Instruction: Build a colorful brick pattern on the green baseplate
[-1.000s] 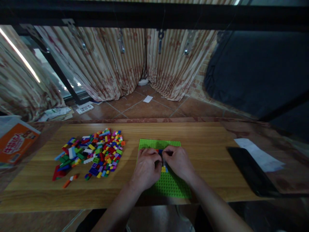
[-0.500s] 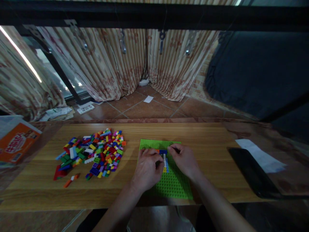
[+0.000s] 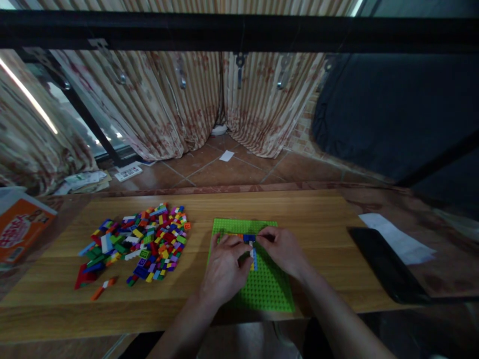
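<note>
A green studded baseplate [image 3: 267,291] lies on the wooden table, partly hidden under both hands. Near its middle is a small build with a dark blue brick [image 3: 248,238] at the top, a light blue strip [image 3: 255,260] running down from it, and some yellow and orange beside these. My left hand [image 3: 226,267] rests over the build's left side, thumb and forefinger closed about a small white brick [image 3: 251,245]. My right hand [image 3: 280,248] has its fingertips pinched at the right end of the dark blue brick; what is between them is too small to make out.
To the left spreads a pile of loose coloured bricks [image 3: 149,239], with an orange-and-white piece [image 3: 104,288] in front. An orange-labelled tub [image 3: 24,227] stands at the far left. A black tablet-like object [image 3: 385,264] and white paper [image 3: 396,239] lie right.
My right fingertips have come down slightly closer to the dark blue brick. My left hand stays over the build. The whole view has shifted a little.
</note>
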Action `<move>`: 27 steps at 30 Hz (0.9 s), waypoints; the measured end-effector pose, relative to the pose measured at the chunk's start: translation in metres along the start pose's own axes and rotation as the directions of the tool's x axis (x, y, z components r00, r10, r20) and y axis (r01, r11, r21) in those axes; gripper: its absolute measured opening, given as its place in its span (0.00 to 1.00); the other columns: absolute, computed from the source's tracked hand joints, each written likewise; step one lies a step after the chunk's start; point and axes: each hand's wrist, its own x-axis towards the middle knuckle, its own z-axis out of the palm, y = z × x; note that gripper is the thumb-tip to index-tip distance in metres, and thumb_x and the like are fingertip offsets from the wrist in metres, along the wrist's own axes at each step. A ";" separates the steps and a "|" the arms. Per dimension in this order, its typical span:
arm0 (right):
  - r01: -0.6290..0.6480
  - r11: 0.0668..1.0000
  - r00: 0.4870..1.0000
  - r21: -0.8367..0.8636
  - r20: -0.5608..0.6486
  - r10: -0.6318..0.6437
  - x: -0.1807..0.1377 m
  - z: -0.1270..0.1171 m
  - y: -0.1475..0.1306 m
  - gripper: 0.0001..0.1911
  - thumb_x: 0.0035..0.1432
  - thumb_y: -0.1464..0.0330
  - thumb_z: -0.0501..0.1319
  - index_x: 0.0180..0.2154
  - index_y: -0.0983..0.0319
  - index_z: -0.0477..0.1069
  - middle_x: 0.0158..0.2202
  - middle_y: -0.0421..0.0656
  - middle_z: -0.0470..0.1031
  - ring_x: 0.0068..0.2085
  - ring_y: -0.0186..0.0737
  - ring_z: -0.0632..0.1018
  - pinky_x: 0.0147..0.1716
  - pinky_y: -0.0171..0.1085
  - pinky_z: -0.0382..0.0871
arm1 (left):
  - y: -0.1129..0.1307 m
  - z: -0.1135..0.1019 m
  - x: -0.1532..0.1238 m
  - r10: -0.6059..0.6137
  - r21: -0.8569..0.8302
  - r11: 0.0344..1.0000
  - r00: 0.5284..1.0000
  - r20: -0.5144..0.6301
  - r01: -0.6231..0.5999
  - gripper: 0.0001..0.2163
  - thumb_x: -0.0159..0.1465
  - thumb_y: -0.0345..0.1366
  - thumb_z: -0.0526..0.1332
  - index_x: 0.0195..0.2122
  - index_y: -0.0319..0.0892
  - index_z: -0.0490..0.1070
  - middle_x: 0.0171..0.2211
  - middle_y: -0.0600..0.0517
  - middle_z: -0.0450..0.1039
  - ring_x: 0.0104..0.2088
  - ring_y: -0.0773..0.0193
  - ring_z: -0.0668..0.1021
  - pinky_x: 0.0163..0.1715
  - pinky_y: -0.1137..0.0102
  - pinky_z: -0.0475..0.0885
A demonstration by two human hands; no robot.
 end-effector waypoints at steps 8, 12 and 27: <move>0.006 0.999 0.999 0.040 0.044 -0.008 0.001 0.004 0.001 0.12 0.54 0.65 0.60 0.39 0.59 0.78 0.35 0.42 0.81 0.36 0.40 0.79 0.38 0.38 0.70 | 0.002 -0.001 0.000 0.018 0.036 0.999 1.000 0.023 -0.019 0.05 0.62 0.32 0.62 0.35 0.48 0.77 0.35 0.55 0.76 0.42 0.59 0.73 0.54 0.55 0.58; -0.043 0.998 0.998 -0.055 0.034 0.045 0.000 0.005 -0.005 0.13 0.52 0.65 0.62 0.39 0.59 0.78 0.32 0.41 0.81 0.34 0.40 0.78 0.34 0.37 0.68 | 0.003 -0.001 0.000 0.011 0.054 0.998 1.000 0.024 -0.012 0.05 0.62 0.32 0.62 0.35 0.47 0.76 0.36 0.54 0.76 0.43 0.59 0.73 0.55 0.55 0.58; -0.085 0.993 0.995 -0.077 0.046 0.089 0.007 0.008 -0.007 0.09 0.49 0.67 0.63 0.34 0.59 0.78 0.29 0.40 0.80 0.31 0.39 0.77 0.30 0.36 0.65 | 0.007 0.000 0.001 -0.052 0.070 0.996 0.998 0.025 0.050 0.05 0.60 0.31 0.63 0.33 0.48 0.77 0.36 0.53 0.76 0.45 0.56 0.73 0.59 0.48 0.52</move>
